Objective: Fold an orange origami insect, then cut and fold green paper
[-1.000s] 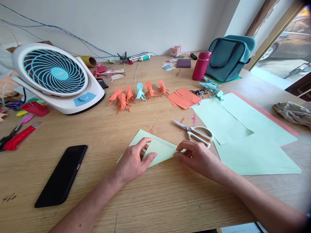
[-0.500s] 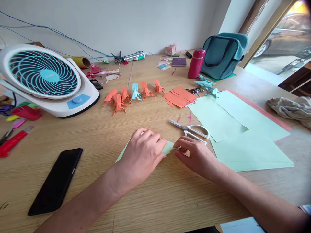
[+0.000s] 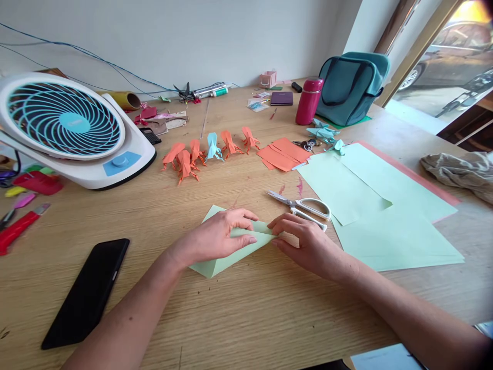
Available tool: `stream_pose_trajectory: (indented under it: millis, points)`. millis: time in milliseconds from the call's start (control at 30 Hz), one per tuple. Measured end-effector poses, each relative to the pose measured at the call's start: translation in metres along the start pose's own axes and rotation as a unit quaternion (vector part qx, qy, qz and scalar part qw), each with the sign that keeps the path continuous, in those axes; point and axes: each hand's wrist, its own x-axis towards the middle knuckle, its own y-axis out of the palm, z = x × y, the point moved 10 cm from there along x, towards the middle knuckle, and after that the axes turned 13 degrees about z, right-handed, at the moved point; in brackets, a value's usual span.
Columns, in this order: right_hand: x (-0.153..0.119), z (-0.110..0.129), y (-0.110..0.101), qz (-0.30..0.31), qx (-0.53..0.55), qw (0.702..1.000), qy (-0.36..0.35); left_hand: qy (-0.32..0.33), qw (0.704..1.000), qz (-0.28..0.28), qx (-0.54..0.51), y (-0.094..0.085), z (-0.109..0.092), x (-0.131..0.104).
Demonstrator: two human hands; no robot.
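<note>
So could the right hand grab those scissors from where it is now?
Probably yes. The scissors lie just beyond the right hand on bare table, nothing between them; it would only need to let go of the green paper.

Left hand (image 3: 217, 237) has drawn back toward lower centre since half a second ago, uncovering more of the folded green paper (image 3: 215, 264); its fingers now pinch a raised flap. Right hand (image 3: 304, 244) has shifted slightly left, fingertips meeting the left's at the paper's right point.
</note>
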Motion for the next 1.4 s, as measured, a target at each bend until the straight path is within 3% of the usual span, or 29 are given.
stream_pose_trajectory:
  millis: [133, 267, 433, 700, 800, 867, 967, 1067, 1200, 1400]
  points:
    - [-0.003, 0.018, -0.004, -0.007, -0.013, 0.996, -0.088, 0.012, 0.998, 0.045, -0.044, 0.001, 0.009, -0.001]
    - [-0.01, 0.037, -0.009, -0.024, -0.056, 0.984, -0.165, 0.047, 0.994, 0.081, -0.052, -0.001, 0.005, -0.004]
    - [-0.014, 0.042, -0.013, -0.045, -0.081, 0.978, -0.188, 0.043, 0.995, 0.076, -0.057, -0.007, 0.003, -0.008]
    - [-0.015, 0.031, -0.03, -0.122, -0.028, 0.981, -0.146, -0.003, 0.998, 0.063, -0.013, -0.017, 0.003, -0.012]
    - [-0.015, 0.013, -0.036, -0.161, 0.03, 0.983, -0.086, 0.011, 0.999, 0.036, -0.036, -0.02, 0.001, -0.013]
    - [-0.013, -0.007, -0.034, -0.161, 0.128, 0.978, -0.024, 0.016, 0.999, 0.011, -0.036, -0.022, -0.002, -0.014]
    - [-0.005, -0.028, -0.017, -0.1, 0.312, 0.944, 0.032, 0.012, 0.999, -0.015, -0.03, -0.025, -0.006, -0.015]
    - [0.0, -0.035, -0.005, -0.06, 0.424, 0.902, 0.055, 0.021, 0.999, -0.03, -0.032, -0.026, -0.013, -0.016]
    - [0.001, -0.039, 0.0, -0.054, 0.487, 0.869, 0.068, 0.03, 0.998, -0.052, -0.037, -0.029, -0.018, -0.016]
    - [0.001, -0.044, 0.004, -0.064, 0.522, 0.847, 0.083, 0.02, 0.997, -0.069, -0.021, -0.03, -0.018, -0.016]
